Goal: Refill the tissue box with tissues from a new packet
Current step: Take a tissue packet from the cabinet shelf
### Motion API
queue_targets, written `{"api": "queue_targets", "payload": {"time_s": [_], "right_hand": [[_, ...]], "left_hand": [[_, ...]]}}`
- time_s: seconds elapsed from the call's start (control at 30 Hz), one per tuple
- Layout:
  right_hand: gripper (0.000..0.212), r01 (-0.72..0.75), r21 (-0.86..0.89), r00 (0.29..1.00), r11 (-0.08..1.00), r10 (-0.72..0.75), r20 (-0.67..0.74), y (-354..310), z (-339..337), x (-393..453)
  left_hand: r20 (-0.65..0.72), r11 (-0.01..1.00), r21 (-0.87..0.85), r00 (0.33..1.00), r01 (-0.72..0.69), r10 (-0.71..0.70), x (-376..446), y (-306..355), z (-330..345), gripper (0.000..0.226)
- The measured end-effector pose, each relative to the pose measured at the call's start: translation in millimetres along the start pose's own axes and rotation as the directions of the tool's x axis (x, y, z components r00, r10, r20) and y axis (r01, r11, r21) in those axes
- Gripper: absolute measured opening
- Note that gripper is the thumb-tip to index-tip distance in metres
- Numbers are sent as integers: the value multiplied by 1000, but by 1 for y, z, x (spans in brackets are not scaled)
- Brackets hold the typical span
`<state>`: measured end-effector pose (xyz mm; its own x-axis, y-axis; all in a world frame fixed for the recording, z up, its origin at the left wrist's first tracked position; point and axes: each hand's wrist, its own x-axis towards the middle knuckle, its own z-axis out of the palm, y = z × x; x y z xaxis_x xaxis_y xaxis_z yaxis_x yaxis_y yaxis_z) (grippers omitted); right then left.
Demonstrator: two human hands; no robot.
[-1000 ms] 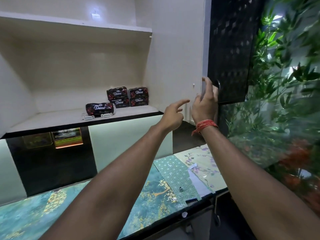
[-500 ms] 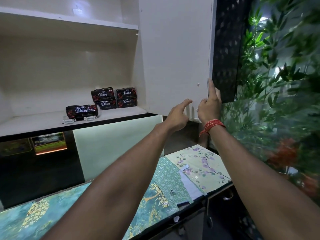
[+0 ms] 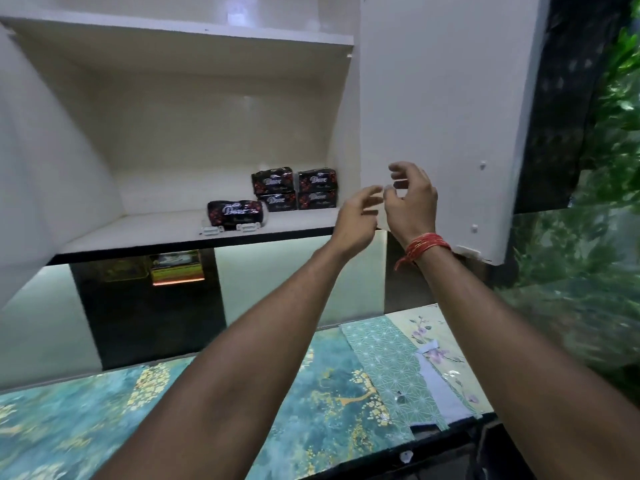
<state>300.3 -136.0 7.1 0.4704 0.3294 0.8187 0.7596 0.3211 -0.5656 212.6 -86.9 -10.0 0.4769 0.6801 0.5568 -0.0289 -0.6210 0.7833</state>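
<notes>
Head view, from the left: my cupboard stands open, its white shelf (image 3: 138,233) holding the dark tissue packets. One packet (image 3: 236,212) lies alone near the front edge, and just to its right four more packets (image 3: 294,189) sit stacked two by two against the back corner. Below the shelf a small lit box (image 3: 176,268) sits in a dark recess; I cannot tell whether it is the tissue box. My left hand (image 3: 358,220) is raised in front of the shelf's right end, fingers loosely spread, holding nothing. My right hand (image 3: 410,202), with a red thread band (image 3: 424,247) at the wrist, hovers just beside it, fingers curled and apart, empty, in front of the open white door (image 3: 446,116). Beneath my arms lies the surface (image 3: 329,403), patterned in teal, and green foliage (image 3: 595,271) fills the right.
</notes>
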Motion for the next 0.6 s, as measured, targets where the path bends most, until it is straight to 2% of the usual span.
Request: {"api": "queue_targets", "payload": {"time_s": [0.07, 0.17, 0.27, 0.37, 0.47, 0.6], "right_hand": [[30, -77, 80, 996, 994, 73, 51, 1, 29, -1], [28, -194, 156, 966, 969, 161, 202, -1, 80, -8], [27, -283, 221, 913, 933, 191, 361, -12, 132, -17], [29, -328, 241, 863, 913, 186, 469, -23, 187, -17], [32, -344, 214, 822, 914, 183, 538, -30, 239, -10], [34, -367, 81, 804, 926, 272, 529, -27, 301, 11]], "left_hand": [[-148, 997, 27, 986, 76, -71, 4, -12, -33, 62], [-362, 993, 3, 925, 121, -111, 0, -33, -86, 51], [-508, 972, 58, 845, 229, -169, -7, -57, -141, 45], [-661, 947, 105, 732, 305, -162, -9, -73, -195, 39], [-728, 914, 129, 662, 384, -176, -2, -88, -244, 35], [-714, 847, 155, 650, 508, -259, 24, -115, -292, 34]]}}
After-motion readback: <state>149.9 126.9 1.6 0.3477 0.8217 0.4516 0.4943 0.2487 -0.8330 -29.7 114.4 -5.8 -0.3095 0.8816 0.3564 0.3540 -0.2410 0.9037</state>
